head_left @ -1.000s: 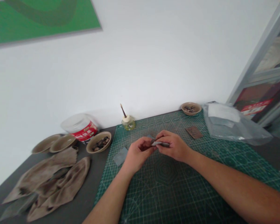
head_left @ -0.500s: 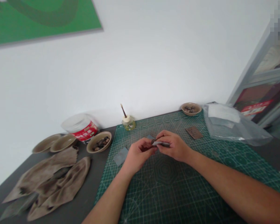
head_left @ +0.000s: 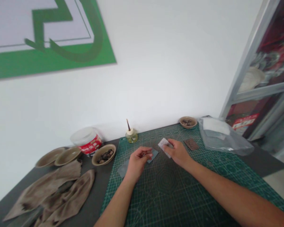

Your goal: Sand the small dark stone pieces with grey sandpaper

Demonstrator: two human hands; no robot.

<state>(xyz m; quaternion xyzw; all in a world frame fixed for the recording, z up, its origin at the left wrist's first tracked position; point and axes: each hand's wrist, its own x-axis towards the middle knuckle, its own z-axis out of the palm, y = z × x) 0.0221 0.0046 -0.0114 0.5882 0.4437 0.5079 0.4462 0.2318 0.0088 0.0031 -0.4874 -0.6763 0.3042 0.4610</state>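
Note:
My right hand grips a piece of sandpaper, its pale back with faint print turned up, above the green cutting mat. To its left, my left hand is closed in a pinch, fingertips together. Something small and dark may be between them, but I cannot make it out. Just beyond those fingertips a blue-grey sheet lies on the mat. Another grey sheet is partly covered by my left hand. A brown sheet with dark marks lies right of my right hand.
Left of the mat are a bowl of dark stones, two more bowls, a white tub with a red label and a brown cloth. Behind stands a jar with a brush. At right are another stone bowl and a plastic bag.
My hands, together half a second ago, have moved apart. The sandpaper in my right hand has turned from edge-on to show its pale back. The camera view has tipped upward.

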